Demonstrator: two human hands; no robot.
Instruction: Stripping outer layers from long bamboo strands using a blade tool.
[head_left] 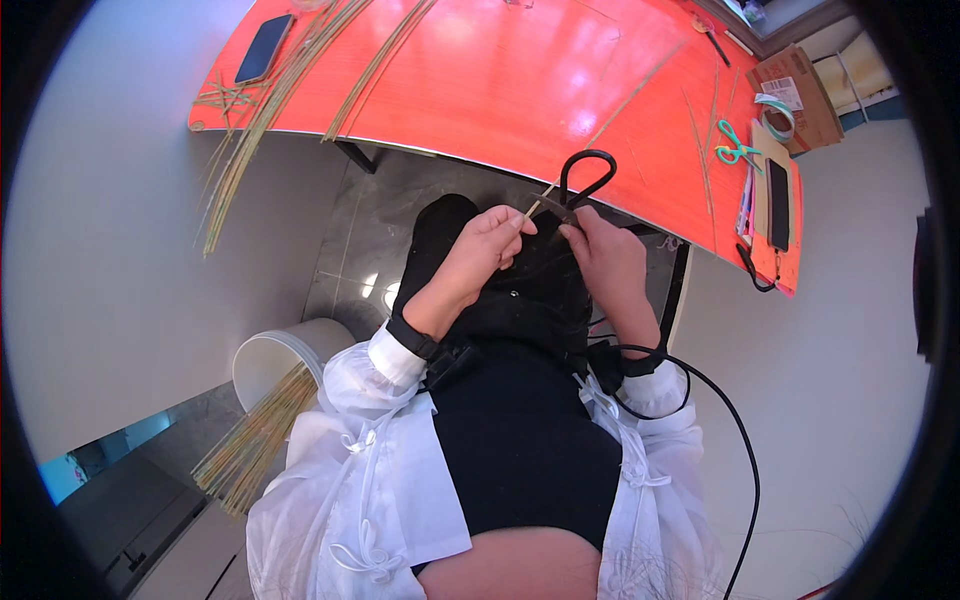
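- Left hand [487, 247]: centre of the frame, above the lap. Fingers are pinched together on a thin pale straw strip [541, 199], which runs up and to the right from the fingertips.
- Right hand [607, 255]: just right of the left hand, nearly touching it. It is closed round black-handled scissors [585, 178]; the handle loops stand above the knuckles toward the table edge. The blades are mostly hidden between the hands, so whether they stand apart or together cannot be told.
- The strip meets the scissors just below the loops. Whether it lies between the blades cannot be told.
- Handling judgement, strip: very light, narrow, springy along its length, likely brittle if creased and prone to splitting. Best held close to the working point, between finger and thumb, as here.
- Handling judgement, scissors: rigid, moderate weight, secure by the loops.
- Orange table [520, 80]: fills the upper frame. More straw stalks [270, 110] spill over its upper-left edge beside a dark phone [264, 48].
- Right end of table: green-handled scissors [736, 148], a second phone on a board [778, 205], a cardboard box [800, 95].
- Lower left: white bucket [275, 355] holding a bundle of stalks.
- A black cable [725, 410] runs from the right wrist down the lower right.
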